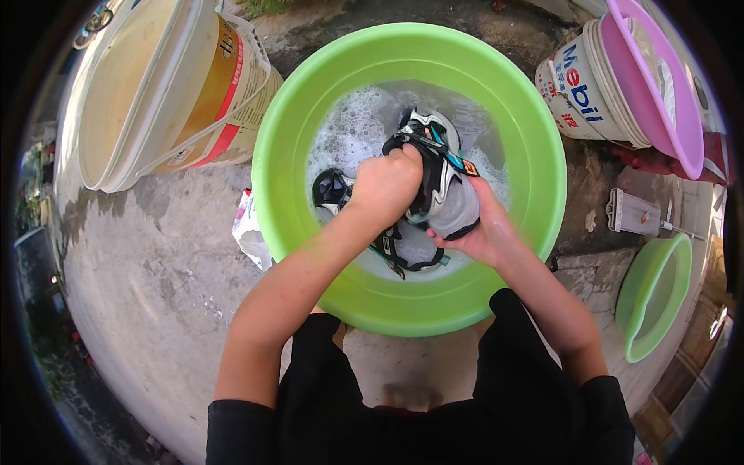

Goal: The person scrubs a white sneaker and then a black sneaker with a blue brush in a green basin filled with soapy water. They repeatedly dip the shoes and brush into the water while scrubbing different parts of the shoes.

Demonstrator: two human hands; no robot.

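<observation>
A black, white and grey sneaker [444, 174] with teal and orange details is held above the soapy water [354, 125] in a large green plastic basin [410, 317]. My right hand [488, 226] cups its toe end from below and the side. My left hand [386, 183] is clenched at the sneaker's collar; its fingertips are hidden, and I cannot see whether anything else is inside the fist. Beneath my hands lies a second shoe [332, 189], partly under water, with its black rounded end showing on the left. Black straps [386, 244] show below my left wrist.
A large white paint bucket [200, 87] stands at the upper left. At the upper right, a pink basin [633, 87] rests on a white Mobil bucket [587, 87]. A small green basin [625, 314] and a grey dustpan-like object [636, 215] lie right. A crumpled plastic packet [251, 232] touches the basin's left side.
</observation>
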